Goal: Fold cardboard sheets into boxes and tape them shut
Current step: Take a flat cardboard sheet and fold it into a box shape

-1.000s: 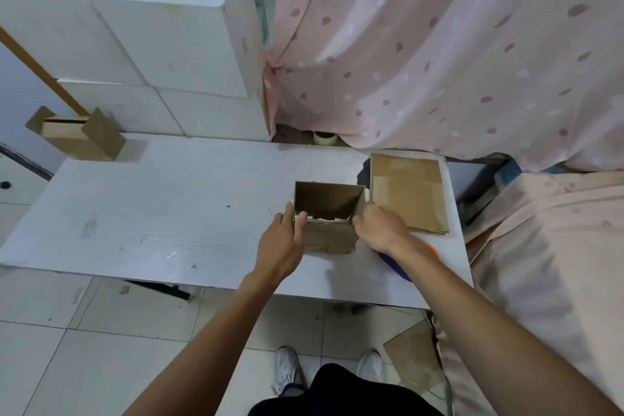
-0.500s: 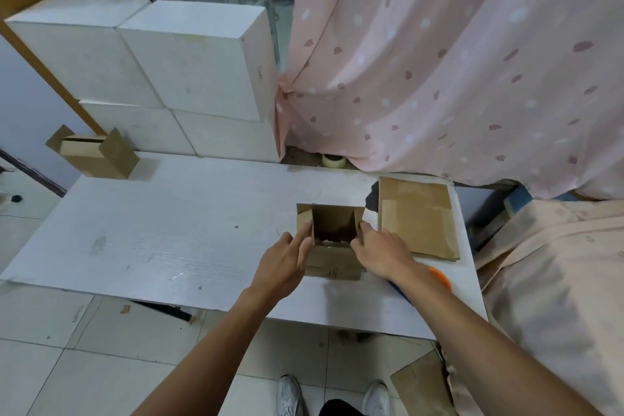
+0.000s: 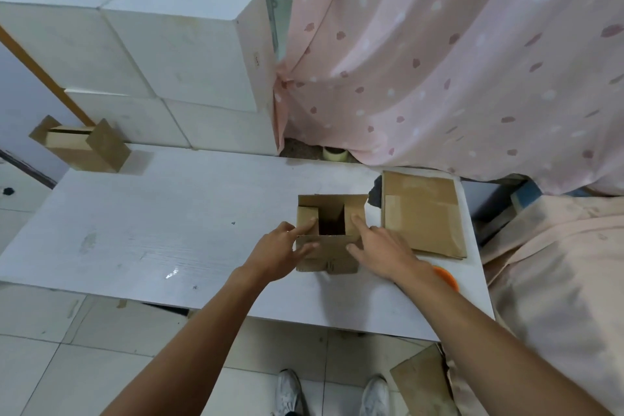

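**Flaps may spring open before any tape is to hand**

The white worktop (image 3: pixel 169 230) carries the work, and the box stands near its front edge, so a hard pull toward the person could slide it off. A stack of flat sheets (image 3: pixel 422 216) lies at the right end, just beside the box; a careless forearm could drag them along.

The box (image 3: pixel 329 255) stands mouth up toward the right front of the worktop. Its two side flaps are folded partway in, with a dark gap between them. The left hand (image 3: pixel 275 255) and right hand (image 3: pixel 383 255) flank it with fingers (image 3: pixel 305 226) straight and unclenched. Each forefinger presses a flap down, and neither hand grasps anything.

If that pressure lifts, the flaps will likely spring up, and uneven pressing could skew the walls. What looks like a tape roll (image 3: pixel 335 154) sits well apart, past the far edge by the curtain. Fetching it would take one hand off the box.
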